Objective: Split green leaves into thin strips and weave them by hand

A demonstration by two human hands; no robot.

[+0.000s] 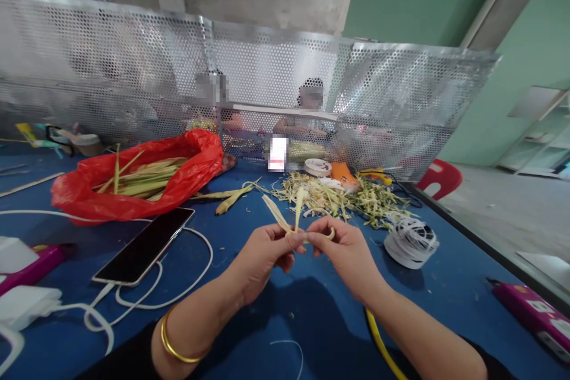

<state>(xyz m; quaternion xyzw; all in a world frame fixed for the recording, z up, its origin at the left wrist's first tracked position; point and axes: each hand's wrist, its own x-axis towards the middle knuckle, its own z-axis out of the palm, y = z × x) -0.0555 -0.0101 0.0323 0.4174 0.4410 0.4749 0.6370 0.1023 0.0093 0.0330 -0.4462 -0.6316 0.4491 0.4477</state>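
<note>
My left hand (262, 255) and my right hand (342, 249) meet above the blue table (312, 320), both pinched on a folded pale leaf strip (289, 217). Two ends of the strip stick up from between my fingertips; a curled part loops by my right thumb. A gold bangle (171, 344) sits on my left wrist. A pile of cut leaf scraps (338, 196) lies just beyond my hands.
A red plastic bag (133, 181) of green leaves lies at the left. A phone (145, 245) on a white cable, a coil of white cord (412, 240), pink devices (534, 309) and a perforated metal screen (267, 83) with people behind it surround me.
</note>
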